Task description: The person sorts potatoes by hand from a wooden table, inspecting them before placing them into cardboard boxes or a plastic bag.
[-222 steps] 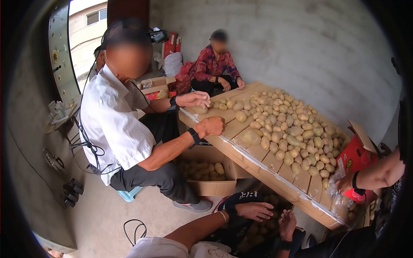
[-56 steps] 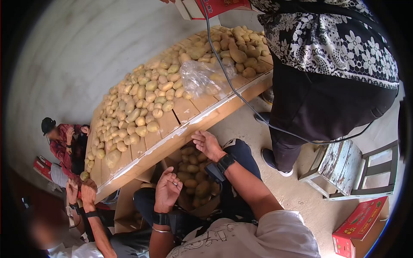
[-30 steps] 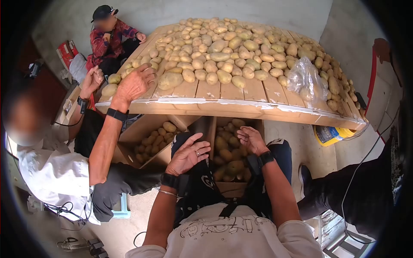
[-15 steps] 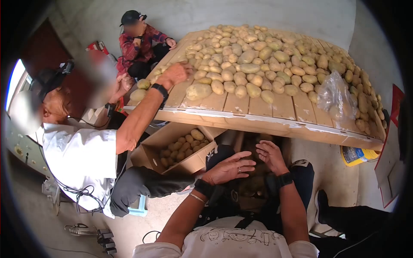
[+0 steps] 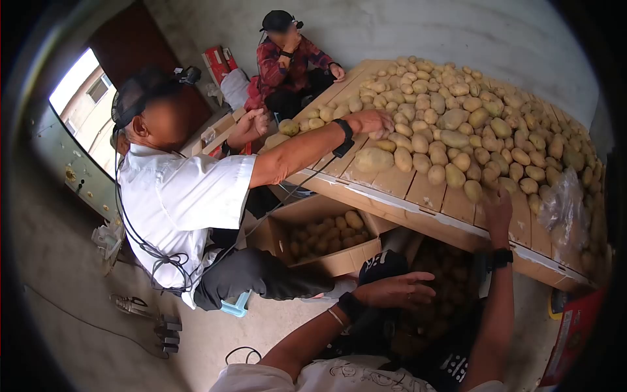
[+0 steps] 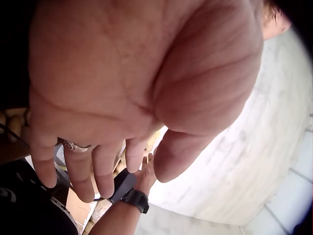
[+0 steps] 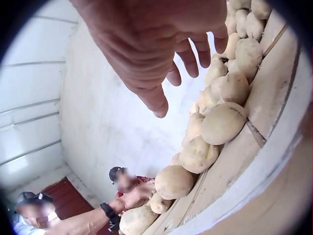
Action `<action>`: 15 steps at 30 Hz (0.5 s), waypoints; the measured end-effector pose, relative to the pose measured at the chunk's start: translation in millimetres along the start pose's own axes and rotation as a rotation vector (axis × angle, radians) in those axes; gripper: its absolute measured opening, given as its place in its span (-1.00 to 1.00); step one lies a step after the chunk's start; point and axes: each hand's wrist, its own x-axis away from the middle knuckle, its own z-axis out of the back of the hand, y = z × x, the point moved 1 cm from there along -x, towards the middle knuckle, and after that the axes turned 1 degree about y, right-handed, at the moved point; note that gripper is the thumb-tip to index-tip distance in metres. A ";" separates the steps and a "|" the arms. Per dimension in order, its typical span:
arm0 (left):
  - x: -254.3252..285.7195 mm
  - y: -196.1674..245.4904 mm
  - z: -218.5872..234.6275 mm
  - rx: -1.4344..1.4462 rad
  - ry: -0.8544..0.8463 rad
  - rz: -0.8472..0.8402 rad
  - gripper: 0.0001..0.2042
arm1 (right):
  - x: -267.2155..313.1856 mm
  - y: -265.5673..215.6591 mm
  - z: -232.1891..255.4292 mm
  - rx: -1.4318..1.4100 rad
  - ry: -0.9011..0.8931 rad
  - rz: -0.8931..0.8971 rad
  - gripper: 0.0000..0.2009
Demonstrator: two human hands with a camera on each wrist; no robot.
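A large heap of potatoes (image 5: 450,121) covers much of the slatted table (image 5: 418,210). My right hand (image 5: 498,210) reaches over the near edge of that table, beside the closest potatoes. In the right wrist view its fingers (image 7: 188,58) are spread and slightly bent above a row of potatoes (image 7: 223,123), holding nothing. My left hand (image 5: 397,291) hovers in front of the table over my lap, close to a shadowed lot of potatoes (image 5: 450,274) below. The left wrist view shows its bare palm (image 6: 98,63), a ring, and loosely extended fingers.
A person in a white shirt (image 5: 176,183) sits at left, one hand (image 5: 369,122) on the heap. Another person in a red patterned shirt (image 5: 261,65) sits behind. A cardboard box (image 5: 353,257) of potatoes stands under the table. A clear plastic bag (image 5: 563,208) lies at right.
The head view has swung left again. My right hand has risen from over the potatoes below to the tabletop's edge; my left hand stays low. The white-shirted person's hand has reached farther over the heap.
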 end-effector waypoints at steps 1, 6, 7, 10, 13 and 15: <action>-0.8 1.0 -1.1 0.005 0.003 0.019 -0.39 | -10.7 -1.4 -3.1 -0.001 -0.005 0.001 -0.62; -2.7 2.7 -6.9 -0.007 0.028 0.012 -0.34 | -24.8 -0.6 -52.3 0.370 -0.338 0.173 -0.44; -3.7 -0.4 -4.5 -0.043 -0.015 0.013 -0.34 | -34.1 10.7 -64.8 0.496 -0.409 0.235 -0.42; -4.2 7.7 -1.5 -0.048 -0.036 0.015 -0.35 | -45.6 35.1 -81.8 0.382 -0.402 0.197 -0.44; 1.4 -1.5 -7.8 -0.010 -0.006 0.021 -0.38 | -38.0 35.9 -81.4 0.282 -0.541 0.068 -0.50; -5.5 4.6 -6.7 0.015 -0.044 0.012 -0.39 | -55.9 46.7 -74.9 0.275 -0.640 0.145 -0.60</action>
